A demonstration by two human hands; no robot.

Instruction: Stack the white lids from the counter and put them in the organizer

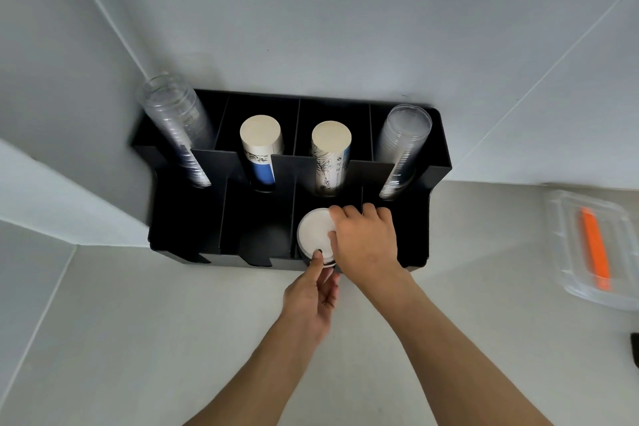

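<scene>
A stack of white lids (314, 232) sits in the third front compartment of the black organizer (186, 211), which stands against the wall. My right hand (366, 242) lies over the right side of the stack, fingers curled on its far edge and thumb on its top. My left hand (316, 290) reaches up from the counter and touches the stack's near edge with its thumb at the front slot. The lower lids of the stack are hidden inside the compartment.
Back compartments hold two stacks of clear cups (179, 128) (401, 149) and two stacks of paper cups (261, 145) (330, 152). A clear plastic container (567, 245) with an orange item (595, 249) lies on the counter at the right. A dark object (635, 349) shows at the right edge.
</scene>
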